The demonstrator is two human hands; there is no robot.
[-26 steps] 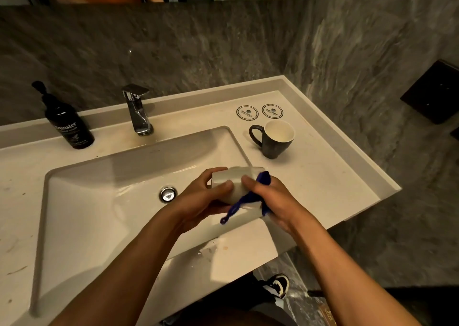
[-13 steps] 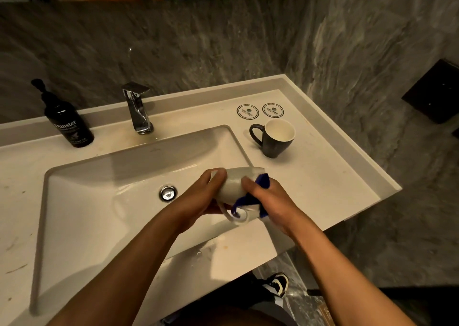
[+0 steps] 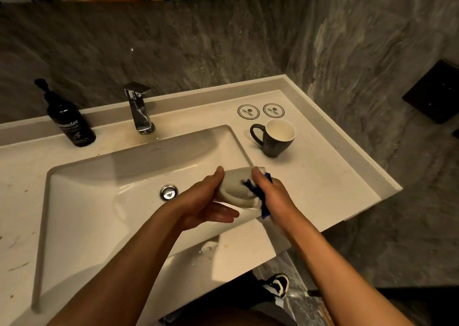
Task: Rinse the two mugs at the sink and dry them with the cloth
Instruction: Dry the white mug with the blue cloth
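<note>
left hand (image 3: 206,201) cupping the pale mug (image 3: 236,189) over the sink (image 3: 99,201), right hand (image 3: 270,196) pressing blue cloth (image 3: 258,191) against it

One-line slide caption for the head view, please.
Over the sink, left hand holds a pale mug while right hand wipes it with a blue cloth.

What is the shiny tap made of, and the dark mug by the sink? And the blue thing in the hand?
The angular silver tap looks like chrome-plated metal: it mirrors the light. The dark mug with a white inside looks like glazed ceramic, smooth with a soft sheen. The crumpled blue cloth seems to be soft fabric, since it folds and bunches against the pale mug; which kind of fabric is unclear.
</note>
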